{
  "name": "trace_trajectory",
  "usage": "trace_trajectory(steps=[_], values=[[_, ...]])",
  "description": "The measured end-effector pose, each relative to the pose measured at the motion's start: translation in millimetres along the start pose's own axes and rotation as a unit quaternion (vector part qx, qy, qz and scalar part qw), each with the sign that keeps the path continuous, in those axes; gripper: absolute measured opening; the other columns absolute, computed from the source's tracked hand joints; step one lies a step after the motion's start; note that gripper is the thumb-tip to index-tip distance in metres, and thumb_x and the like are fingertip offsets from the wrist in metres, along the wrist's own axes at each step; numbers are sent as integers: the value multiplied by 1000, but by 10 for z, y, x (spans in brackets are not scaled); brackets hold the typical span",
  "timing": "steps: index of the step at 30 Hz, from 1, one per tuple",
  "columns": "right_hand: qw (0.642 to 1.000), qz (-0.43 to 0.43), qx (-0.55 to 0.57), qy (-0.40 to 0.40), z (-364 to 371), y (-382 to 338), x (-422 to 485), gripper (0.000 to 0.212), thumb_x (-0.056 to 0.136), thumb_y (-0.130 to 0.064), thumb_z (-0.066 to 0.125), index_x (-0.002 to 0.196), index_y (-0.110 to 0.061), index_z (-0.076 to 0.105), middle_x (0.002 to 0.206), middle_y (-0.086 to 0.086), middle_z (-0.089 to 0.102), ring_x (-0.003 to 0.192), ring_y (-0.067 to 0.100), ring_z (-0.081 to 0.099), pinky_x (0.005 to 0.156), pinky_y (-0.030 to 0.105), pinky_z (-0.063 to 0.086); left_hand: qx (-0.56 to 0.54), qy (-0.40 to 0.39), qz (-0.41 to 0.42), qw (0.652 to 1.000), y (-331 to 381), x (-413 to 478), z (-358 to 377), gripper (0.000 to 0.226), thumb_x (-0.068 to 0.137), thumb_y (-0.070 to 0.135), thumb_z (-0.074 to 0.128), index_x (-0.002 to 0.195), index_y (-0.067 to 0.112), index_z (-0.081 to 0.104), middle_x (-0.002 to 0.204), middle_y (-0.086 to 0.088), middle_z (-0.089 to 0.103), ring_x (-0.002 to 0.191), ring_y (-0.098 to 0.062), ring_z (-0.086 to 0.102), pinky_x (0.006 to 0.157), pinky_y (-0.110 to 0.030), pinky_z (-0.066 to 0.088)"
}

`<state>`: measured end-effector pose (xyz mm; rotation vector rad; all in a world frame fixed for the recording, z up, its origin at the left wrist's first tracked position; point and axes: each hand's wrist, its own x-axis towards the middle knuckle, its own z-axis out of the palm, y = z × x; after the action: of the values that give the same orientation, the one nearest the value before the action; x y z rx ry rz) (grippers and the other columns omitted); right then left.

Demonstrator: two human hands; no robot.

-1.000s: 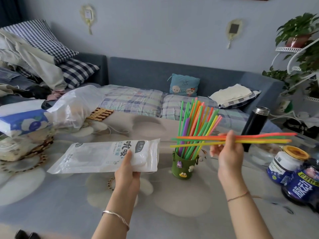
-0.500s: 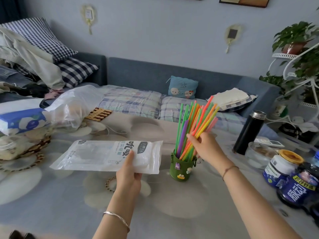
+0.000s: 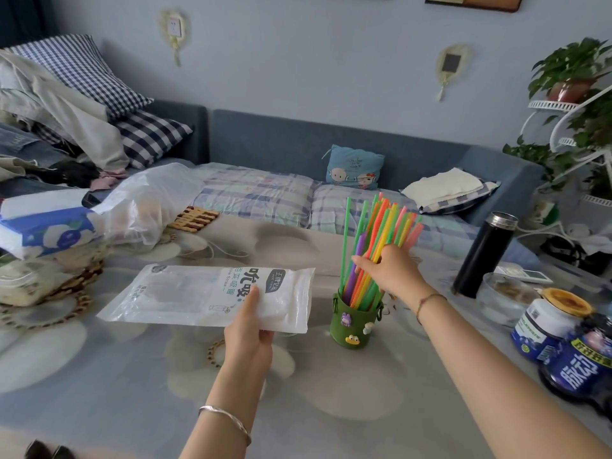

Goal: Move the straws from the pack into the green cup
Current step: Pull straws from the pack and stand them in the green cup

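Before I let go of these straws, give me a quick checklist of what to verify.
1. Green cup upright on the table: ok.
2. Straws standing in the cup: ok.
3. Right hand against the bundle, steadying it: ok.
4. Left hand gripping the pack: ok.
5. Pack emptied of straws: looks empty, cannot tell for sure.
6. Black flask apart from the cup: ok.

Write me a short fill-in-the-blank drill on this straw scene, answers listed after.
1. The left hand holds the straw ____ above the table.
2. The straws stand in a ____ cup.
3. The right hand touches the ____.
4. The black flask stands to the ____ of the cup.

Answers: pack; green; straws; right
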<state>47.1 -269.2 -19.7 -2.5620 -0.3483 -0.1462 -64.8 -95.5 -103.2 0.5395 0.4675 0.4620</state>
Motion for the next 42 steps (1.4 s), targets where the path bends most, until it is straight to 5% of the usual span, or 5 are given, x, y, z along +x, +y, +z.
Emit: trace_trajectory(steps=[6,19,29,38,42], values=[[993,-29,68,93,-81,-53,-84,44,86,-44,58,117,-15,50,76,1,65,59,17,63,59,36,55,-5,-4,-4,1000,11,1,-12,32,91,13,63,123,11,57,124,-8,66,111,-26,64,106,-55,43],[954,-29,249,164,138,-110,-512,23,89,-33,57,82,-13,47,68,3,68,47,15,62,54,37,53,32,-37,3,999,50,-104,9,40,91,14,63,130,9,58,126,-9,67,115,-25,63,107,-48,45],[801,137,576,-89,603,-137,-931,17,89,-29,59,80,-16,66,59,-6,63,41,8,53,38,17,35,157,-144,-31,977,183,-144,-66,30,89,15,65,118,8,66,114,-10,75,103,-24,72,87,-38,58],[786,147,599,-49,744,-145,-970,17,86,-13,63,69,-15,66,54,-6,66,47,1,61,41,12,36,189,-124,10,974,320,-136,-103,36,84,35,68,114,14,69,106,-4,78,97,-19,74,81,-35,60],[791,140,589,-89,814,-198,-1021,15,86,-23,63,73,-20,69,58,-9,68,50,2,63,39,12,38,159,-80,68,982,346,-146,-124,17,91,25,64,104,16,69,93,0,80,79,-11,76,57,-22,58]])
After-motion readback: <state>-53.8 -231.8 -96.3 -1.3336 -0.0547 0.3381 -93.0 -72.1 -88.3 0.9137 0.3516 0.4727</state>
